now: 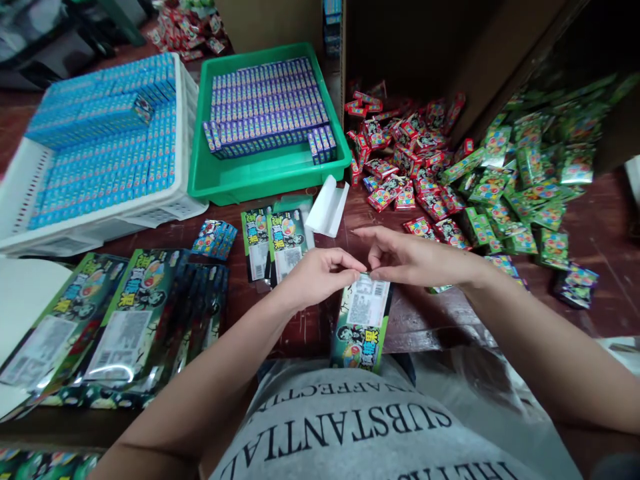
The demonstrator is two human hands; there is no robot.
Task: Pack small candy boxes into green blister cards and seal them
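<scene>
Grey shirt point(340, 427) fills the bottom centre of the frame. Just above, a printed packet point(359, 333) has its upper edge between the nearly closed thumb and fingertips of the left hand point(323, 273) and right hand point(413, 259). It looks light, flexible and slick, best gripped by its edges. At upper left, a white basket point(186, 133) holds blue boxes point(107, 160); beside it, a green tray point(273, 185) holds purple boxes point(265, 100) in rows.

Green-and-black candy packet point(361, 320), flat, with bold blue and yellow Chinese lettering and cartoon figures; white barcode label toward the far end, lettering toward the near end, which reaches past the desk's point(296, 328) near edge.
</scene>
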